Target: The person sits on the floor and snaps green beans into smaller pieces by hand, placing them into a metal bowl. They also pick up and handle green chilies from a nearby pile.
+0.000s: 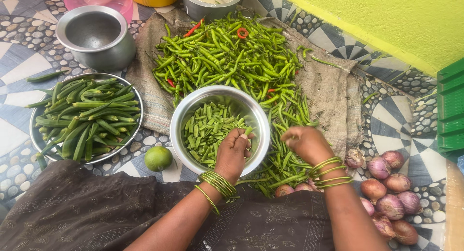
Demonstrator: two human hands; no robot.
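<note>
Pinching a cut green bean piece (248, 131), left hand (233, 154) over steel bowl (181, 116); right hand (305, 142) grip unclear

You have one lime (158, 157), two red chillies showing whole among the green heap, and about ten red onions (386, 193). Two steel bowls: one (193, 106) of chopped beans, one empty (95, 36). One plate (36, 140) of okra.

Shiny steel bowl (220, 99) under the left hand (233, 152), coarse woven sackcloth (333, 94) (matt, frayed) beyond the right hand (305, 142), glossy green chillies (227, 55)
</note>
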